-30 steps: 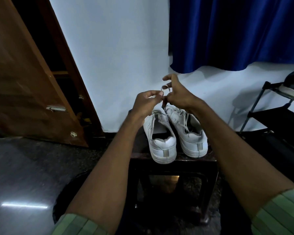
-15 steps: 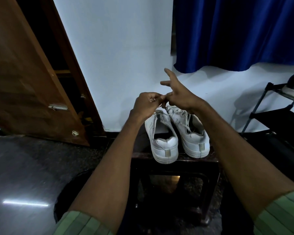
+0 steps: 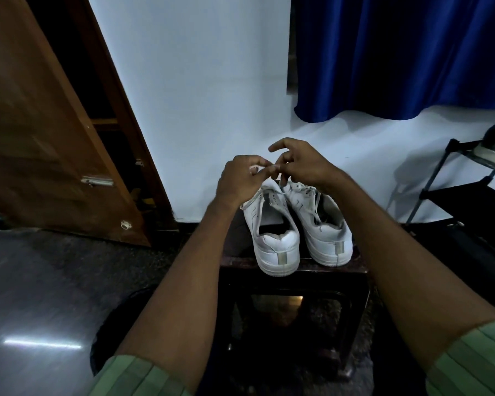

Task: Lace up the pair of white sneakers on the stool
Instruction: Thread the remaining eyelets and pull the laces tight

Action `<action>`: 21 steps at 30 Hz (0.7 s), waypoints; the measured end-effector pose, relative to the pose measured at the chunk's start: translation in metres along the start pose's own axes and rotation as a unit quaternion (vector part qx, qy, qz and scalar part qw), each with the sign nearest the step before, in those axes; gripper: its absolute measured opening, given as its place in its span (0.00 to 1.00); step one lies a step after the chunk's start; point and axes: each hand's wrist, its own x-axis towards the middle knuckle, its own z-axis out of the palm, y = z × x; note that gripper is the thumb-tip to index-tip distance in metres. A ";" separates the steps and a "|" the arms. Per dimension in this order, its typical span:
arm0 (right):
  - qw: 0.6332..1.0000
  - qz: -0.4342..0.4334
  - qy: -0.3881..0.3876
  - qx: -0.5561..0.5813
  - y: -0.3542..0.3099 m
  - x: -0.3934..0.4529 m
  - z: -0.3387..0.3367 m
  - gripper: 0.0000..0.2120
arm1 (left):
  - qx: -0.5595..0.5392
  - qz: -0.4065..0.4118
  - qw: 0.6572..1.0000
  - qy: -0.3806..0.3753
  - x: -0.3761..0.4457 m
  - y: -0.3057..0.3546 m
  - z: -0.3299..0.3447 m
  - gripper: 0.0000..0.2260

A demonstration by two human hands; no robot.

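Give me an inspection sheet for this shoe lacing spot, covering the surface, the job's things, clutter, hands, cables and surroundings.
Surface: dark stool, both sneakers standing on its top.
Job's things: left sneaker and right sneaker side by side, heels toward the camera; a white lace held up above their toes.
Clutter: nothing seen on the stool besides the sneakers.
Hands: left hand pinches the lace; right hand meets it at the fingertips with fingers curled at the lace, index finger raised.
Cables: nothing seen.
Surroundings: wooden door ajar at left, blue curtain behind, black rack at right, dark glossy floor.
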 end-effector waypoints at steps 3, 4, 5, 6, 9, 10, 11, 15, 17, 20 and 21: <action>1.000 0.006 -0.005 0.011 0.000 -0.001 -0.003 0.13 | 0.072 -0.057 0.993 0.080 0.001 -0.004 0.003 0.11; 1.000 0.013 -0.004 0.012 0.000 -0.002 -0.006 0.11 | 0.083 -0.091 0.985 0.121 0.002 -0.007 0.000 0.11; 1.000 0.023 -0.003 0.011 0.001 -0.003 -0.010 0.08 | 0.079 -0.129 0.976 0.155 0.003 -0.011 -0.004 0.11; 0.999 0.032 -0.003 0.012 0.004 -0.003 -0.015 0.06 | 0.073 -0.166 0.967 0.179 0.003 -0.014 -0.008 0.12; 0.998 0.060 0.005 0.038 0.011 -0.003 -0.023 0.09 | 0.087 -0.208 0.955 0.191 0.003 -0.024 -0.017 0.12; 0.997 0.066 0.006 0.047 0.012 -0.003 -0.024 0.09 | 0.084 -0.204 0.959 0.180 0.002 -0.026 -0.018 0.12; 0.996 0.070 0.006 0.052 0.012 -0.003 -0.023 0.08 | 0.072 -0.191 0.965 0.164 0.003 -0.028 -0.018 0.12; 0.997 0.031 0.062 -0.019 0.012 -0.001 -0.008 0.13 | 0.026 -0.100 0.988 0.112 0.006 -0.026 -0.015 0.09; 0.997 0.009 0.057 -0.042 0.009 0.001 0.001 0.21 | 0.026 -0.064 0.993 0.100 0.005 -0.021 -0.013 0.09; 0.997 0.022 0.019 -0.066 0.005 0.002 0.013 0.19 | 0.012 -0.033 0.996 0.084 0.004 -0.017 -0.012 0.09; 0.995 0.024 0.022 -0.095 0.004 0.002 0.017 0.17 | 0.004 -0.027 0.996 0.081 0.005 -0.018 -0.011 0.09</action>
